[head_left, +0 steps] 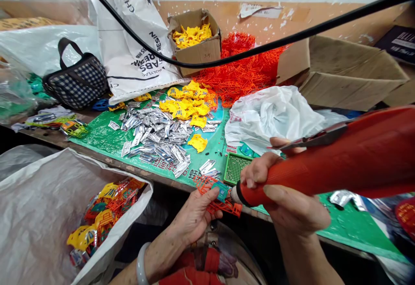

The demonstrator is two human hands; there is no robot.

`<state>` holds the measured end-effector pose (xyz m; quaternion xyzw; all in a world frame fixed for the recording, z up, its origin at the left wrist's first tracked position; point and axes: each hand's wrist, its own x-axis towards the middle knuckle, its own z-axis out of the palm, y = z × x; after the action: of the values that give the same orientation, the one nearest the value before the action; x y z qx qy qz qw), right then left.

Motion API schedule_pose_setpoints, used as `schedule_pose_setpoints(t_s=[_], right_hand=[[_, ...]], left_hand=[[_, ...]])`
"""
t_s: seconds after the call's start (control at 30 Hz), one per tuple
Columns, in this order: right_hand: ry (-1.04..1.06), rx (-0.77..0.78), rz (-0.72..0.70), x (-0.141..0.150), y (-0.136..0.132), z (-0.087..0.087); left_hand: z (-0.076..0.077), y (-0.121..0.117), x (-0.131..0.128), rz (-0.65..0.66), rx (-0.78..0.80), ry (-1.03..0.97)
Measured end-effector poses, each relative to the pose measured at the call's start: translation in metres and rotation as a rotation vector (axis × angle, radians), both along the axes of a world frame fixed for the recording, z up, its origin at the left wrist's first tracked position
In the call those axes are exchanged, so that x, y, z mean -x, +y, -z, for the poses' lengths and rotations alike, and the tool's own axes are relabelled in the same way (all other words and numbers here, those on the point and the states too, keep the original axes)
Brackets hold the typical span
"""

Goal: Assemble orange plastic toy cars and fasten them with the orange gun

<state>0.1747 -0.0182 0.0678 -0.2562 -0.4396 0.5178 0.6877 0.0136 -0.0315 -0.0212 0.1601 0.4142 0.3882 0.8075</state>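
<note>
My left hand (193, 211) grips an orange plastic lattice frame (231, 208) with a teal part (221, 190) on it, thumb on top, near the table's front edge. My right hand (292, 209) is wrapped round a red electric screwdriver (319, 164). The tool lies nearly level, and its pale nose meets the teal part; its bit is hidden. Just beyond the frame sits a small green perforated basket (231, 169). To the left spread many silver foil-like pieces (155, 133) and a pile of yellow plastic parts (186, 103).
A white sack (39, 207) at lower left holds yellow and orange assemblies (100, 216). Behind stand a box of yellow parts (197, 53), a heap of orange frames (233, 73), a white plastic bag (272, 114) and a cardboard box (350, 86). A black cable (194, 65) crosses overhead.
</note>
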Motion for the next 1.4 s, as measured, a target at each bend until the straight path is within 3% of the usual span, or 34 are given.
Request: schedule_pose_setpoints(t_s=[0.9,1.07,1.17,1.27,1.4], right_hand=[[-0.165,-0.003,-0.115,0.005,-0.003,0.022],[-0.105,-0.002,-0.110,0.006,-0.003,0.014],[-0.060,0.012,-0.017,0.003,0.003,0.002],[-0.093,0.023,0.200,-0.007,0.017,-0.008],[-0.246,0.065,0.509,-0.030,0.045,-0.006]], left_hand=[[0.005,0.002,-0.003,-0.038,0.024,0.008],[-0.002,0.003,0.001,0.016,-0.021,0.033],[-0.010,0.001,0.006,0.084,-0.077,0.024],[-0.015,-0.005,0.014,0.169,-0.130,0.003],[-0.017,-0.010,0.026,0.226,-0.164,0.042]])
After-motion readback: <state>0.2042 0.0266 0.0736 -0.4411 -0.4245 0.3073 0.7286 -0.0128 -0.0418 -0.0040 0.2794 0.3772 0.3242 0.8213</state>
